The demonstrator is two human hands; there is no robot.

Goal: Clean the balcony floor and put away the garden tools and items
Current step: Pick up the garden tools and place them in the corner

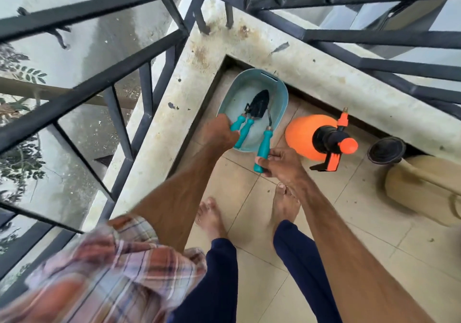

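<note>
Head view looks down on both hands at work. The left hand (220,135) curls round the outer teal handle (235,124) lying over the near rim of a blue-green basin (249,73). The trowel (259,103) lies just beside that handle, blade down in the basin. The right hand (280,161) pinches the end of a third tool (264,148), whose thin metal shaft already rests inside.

The step appears to be laying the tools into the basin. It is best to lower the third tool flat beside the trowel, handles all pointing one way, so nothing tips out when the basin is lifted.

An orange sprayer (304,133) stands near the basin on the tiled floor (324,222), in the corner under the railing.

No brand, label or writing can be read on anything.
</note>
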